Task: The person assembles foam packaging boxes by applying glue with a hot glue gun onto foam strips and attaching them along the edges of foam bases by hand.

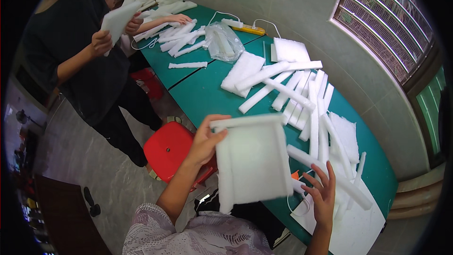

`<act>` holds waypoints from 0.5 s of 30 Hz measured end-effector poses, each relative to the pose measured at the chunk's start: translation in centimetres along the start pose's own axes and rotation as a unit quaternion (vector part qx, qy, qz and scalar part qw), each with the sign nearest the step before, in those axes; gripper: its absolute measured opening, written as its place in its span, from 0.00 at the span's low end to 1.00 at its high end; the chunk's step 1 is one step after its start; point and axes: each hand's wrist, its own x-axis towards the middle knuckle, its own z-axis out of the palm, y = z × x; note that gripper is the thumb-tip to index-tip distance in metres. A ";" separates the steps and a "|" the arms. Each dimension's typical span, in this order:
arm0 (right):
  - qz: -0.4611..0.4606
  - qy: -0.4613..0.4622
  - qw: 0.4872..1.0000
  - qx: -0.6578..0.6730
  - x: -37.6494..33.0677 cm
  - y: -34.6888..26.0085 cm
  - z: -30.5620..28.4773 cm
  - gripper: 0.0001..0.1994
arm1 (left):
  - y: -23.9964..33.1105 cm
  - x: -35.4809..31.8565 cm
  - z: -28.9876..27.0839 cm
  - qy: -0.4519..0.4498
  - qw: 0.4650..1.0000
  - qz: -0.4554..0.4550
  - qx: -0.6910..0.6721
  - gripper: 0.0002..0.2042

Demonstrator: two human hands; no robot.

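My left hand grips a white foam tray by its upper left corner, thumb over the rim. Foam strips run along the edges of its flat square panel, and I hold it up in front of me, above the table's near edge. Beside its right side, my right hand is raised with fingers spread and nothing in them. Behind those fingers lies a long white foam strip. A bit of orange and a white cord show between the tray and my right hand.
Foam strips and square foam panels cover much of the green table. A clear plastic bag and a yellow power strip lie farther back. A red stool stands left. A co-worker holds a white panel; another person reaches over strips.
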 end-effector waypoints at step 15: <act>0.007 0.109 0.994 -0.030 -1.5 1.4 -1.8 0.27 | -0.9 -4.7 -6.2 0.283 0.884 0.060 0.366 0.19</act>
